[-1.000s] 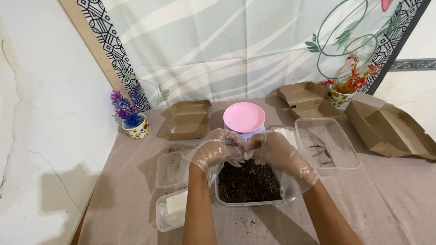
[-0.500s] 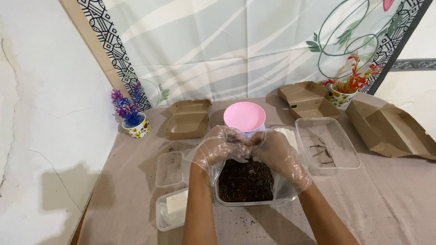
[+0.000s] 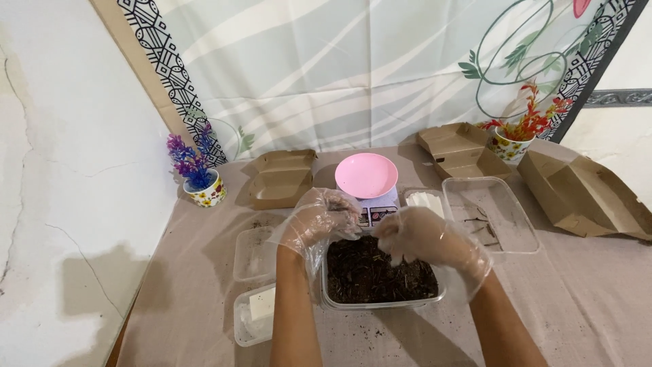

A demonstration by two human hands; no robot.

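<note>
Hovering over the soil tub [image 3: 380,275], gloved left hand [image 3: 319,224] and right hand [image 3: 424,238] curl loosely; grip unclear. Pink scale [image 3: 367,178] stands behind, clear tray [image 3: 489,214] right.

both the left hand [image 3: 319,224] and right hand [image 3: 428,238] wear loose, crinkled clear plastic gloves, forearms bare

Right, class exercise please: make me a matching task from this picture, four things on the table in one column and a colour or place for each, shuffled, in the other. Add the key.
Things
1. scale bowl
2. soil tub
3. purple flower pot
4. red flower pot

Descriptions
A. far right, beside an open cardboard box
B. pink, behind both gloved hands
C. far left of the table, near the wall
D. clear plastic, under the left hand and right hand

Pairs: 1-B, 2-D, 3-C, 4-A
</note>
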